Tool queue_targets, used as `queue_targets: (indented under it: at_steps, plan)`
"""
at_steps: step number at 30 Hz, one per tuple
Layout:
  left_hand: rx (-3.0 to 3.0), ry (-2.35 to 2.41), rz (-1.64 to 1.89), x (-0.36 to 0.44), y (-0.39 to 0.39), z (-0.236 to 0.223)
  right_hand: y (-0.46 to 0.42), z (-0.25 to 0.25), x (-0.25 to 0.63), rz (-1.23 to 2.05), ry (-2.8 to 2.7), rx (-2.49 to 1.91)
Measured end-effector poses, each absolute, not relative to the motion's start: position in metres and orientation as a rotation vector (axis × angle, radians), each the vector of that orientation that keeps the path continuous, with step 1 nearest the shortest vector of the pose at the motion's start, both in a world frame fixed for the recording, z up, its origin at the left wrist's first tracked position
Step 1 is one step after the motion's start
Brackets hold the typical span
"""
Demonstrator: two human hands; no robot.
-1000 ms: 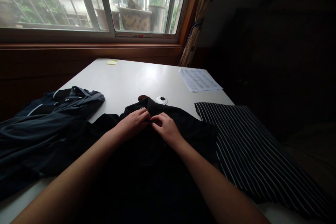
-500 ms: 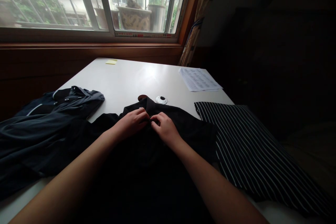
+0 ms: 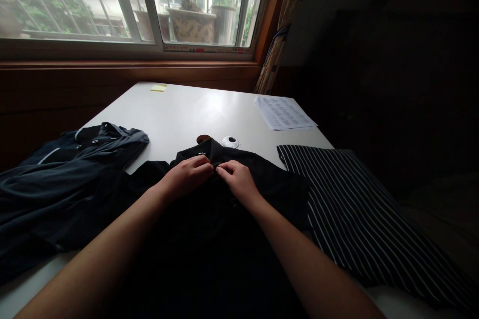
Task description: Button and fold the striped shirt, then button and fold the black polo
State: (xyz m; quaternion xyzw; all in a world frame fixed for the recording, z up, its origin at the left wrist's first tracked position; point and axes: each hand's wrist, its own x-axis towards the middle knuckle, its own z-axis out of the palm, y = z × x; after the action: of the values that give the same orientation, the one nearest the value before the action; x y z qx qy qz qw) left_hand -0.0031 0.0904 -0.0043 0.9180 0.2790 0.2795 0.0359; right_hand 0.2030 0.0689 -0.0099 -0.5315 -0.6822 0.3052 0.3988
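Observation:
A black collared shirt (image 3: 269,174) lies spread on the white table, its collar (image 3: 214,149) pointing toward the window. Just below the collar, my left hand (image 3: 189,174) pinches the front opening, fingers curled down over the cloth. My right hand (image 3: 237,179) grips the same front from the other side, thumb and forefinger pressed together. The fingertips of both hands almost meet. Whether a button lies between them is hidden by the fingers and the dark cloth. A small pale mark shows on the shirt near my right wrist.
A dark blue shirt (image 3: 123,147) with pale trim lies at the left. On the right is a black garment with white stripes (image 3: 348,204). Printed papers (image 3: 284,113), a yellow sticky note (image 3: 158,87), a white ring-shaped piece (image 3: 225,142) and a brown round object (image 3: 202,137) rest on the table (image 3: 194,109).
Both hands stay at the shirt's front. My left fingers have curled lower over the cloth, and my right thumb and forefinger have closed tighter and shifted slightly.

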Motion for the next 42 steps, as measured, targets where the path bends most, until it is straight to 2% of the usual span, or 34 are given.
queue_targets:
  at_steps: [13, 31, 42]
  plan:
    - [2.861, 0.795, 1.129, 0.0022, 0.0876, -0.0031, 0.0718, -0.0021, 0.2112, 1.146, -1.483, -1.261]
    - [2.942, 0.734, 1.144, 0.002, 0.0832, -0.0002, 0.0709, -0.0018, 0.2103, 1.201, -1.459, -1.24]
    - [2.972, 0.811, 1.039, 0.0003, 0.0857, -0.0031, 0.0705, -0.0034, 0.2118, 1.199, -1.461, -1.25]
